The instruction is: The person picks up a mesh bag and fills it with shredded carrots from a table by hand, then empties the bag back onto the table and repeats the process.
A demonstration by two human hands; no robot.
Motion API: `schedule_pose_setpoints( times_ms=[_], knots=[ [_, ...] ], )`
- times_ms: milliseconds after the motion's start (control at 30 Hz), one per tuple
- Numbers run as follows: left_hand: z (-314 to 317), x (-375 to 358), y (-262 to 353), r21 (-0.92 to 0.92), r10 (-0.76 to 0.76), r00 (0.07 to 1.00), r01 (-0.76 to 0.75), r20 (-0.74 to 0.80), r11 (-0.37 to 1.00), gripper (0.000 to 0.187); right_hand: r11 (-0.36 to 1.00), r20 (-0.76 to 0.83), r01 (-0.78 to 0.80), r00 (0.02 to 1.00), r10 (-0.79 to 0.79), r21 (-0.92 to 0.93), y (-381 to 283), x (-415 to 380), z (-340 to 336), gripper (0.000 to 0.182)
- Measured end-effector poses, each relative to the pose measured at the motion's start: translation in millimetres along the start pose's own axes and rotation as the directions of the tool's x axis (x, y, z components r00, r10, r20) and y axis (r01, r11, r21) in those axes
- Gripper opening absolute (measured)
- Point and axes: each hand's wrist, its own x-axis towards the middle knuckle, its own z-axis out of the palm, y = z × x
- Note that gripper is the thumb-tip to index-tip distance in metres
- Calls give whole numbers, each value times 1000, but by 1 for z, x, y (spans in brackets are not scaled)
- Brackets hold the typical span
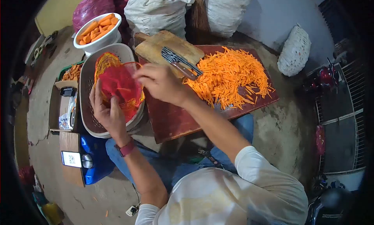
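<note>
A red and yellow mesh bag [117,83] is spread between my hands over a grey plastic basket [86,96], with some orange carrot pieces showing through the net. My left hand [107,114] grips its near left side, thumb apart from the fingers. At the bag's right edge, my right hand [159,83] is closed in a pinch on the netting, its fingertips slightly blurred. Right of it, a heap of carrot sticks [233,77] covers much of a low red table [175,122]. A slotted, wood-handled cutter [181,62] lies between the heap and a wooden cutting board [167,46].
A white bowl of peeled carrots [99,30] stands behind the basket. Large filled sacks [156,14] line the wall. To my left are a cardboard box [58,104], a phone [71,159] and a blue stool [99,162]. Another white sack [295,50] stands at the right.
</note>
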Motion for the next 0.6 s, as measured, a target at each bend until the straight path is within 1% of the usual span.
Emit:
schedule_pose_setpoints(
  times_ms=[33, 67, 100, 133, 167, 200, 267, 300, 333, 400, 433, 533, 600],
  knots=[
    [-2, 1, 7, 66, -47, 999, 47, 7, 997, 65, 999, -16, -33, 999, 32, -21, 1, -13, -25, 13],
    [-3, -1, 3, 19, -71, 997, 71, -1, 997, 65, 988, -30, -40, 999, 36, -146, 17, -33, -51, 13],
    [-5, -1, -4, -29, -93, 996, 93, -7, 995, 64, 981, -89, -139, 988, 128, -136, 33, -51, -80, 15],
    [-5, -2, -7, -77, -116, 993, 115, -10, 990, 63, 947, -88, -280, 959, 270, -157, 46, -66, -118, 17],
    [-4, -1, 4, -113, -148, 989, 147, 1, 983, 62, 917, -176, -278, 956, 235, -286, 65, -83, -155, 21],
    [-3, 0, 7, -116, -151, 989, 151, 9, 982, 61, 848, -223, -314, 946, 238, -428, 106, -111, -199, 28],
    [-5, 0, 10, -117, -156, 988, 157, 19, 981, 60, 639, -234, -480, 870, 434, -600, 154, -151, -294, 58],
    [-9, -2, 13, -151, -243, 969, 248, 53, 957, 58, 520, -262, -538, 818, 512, -663, 182, -169, -331, 73],
    [-10, -2, 15, -133, -228, 972, 233, 57, 963, 59, 462, -272, -600, 755, 596, -653, 196, -177, -355, 83],
    [-8, -1, 18, -99, -194, 978, 201, 75, 975, 59, 322, -296, -708, 600, 743, -628, 220, -189, -385, 102],
    [-9, -1, 18, -82, -185, 978, 193, 95, 978, 59, 236, -296, -745, 504, 811, -624, 234, -194, -390, 114],
    [-8, -3, 11, -28, -148, 979, 154, 142, 988, 58, 314, -255, -812, 478, 840, -492, 267, -198, -378, 116],
    [-7, -5, 5, 11, -103, 981, 102, 165, 995, 58, 179, -236, -760, 402, 885, -625, 245, -180, -355, 120]
  ],
)
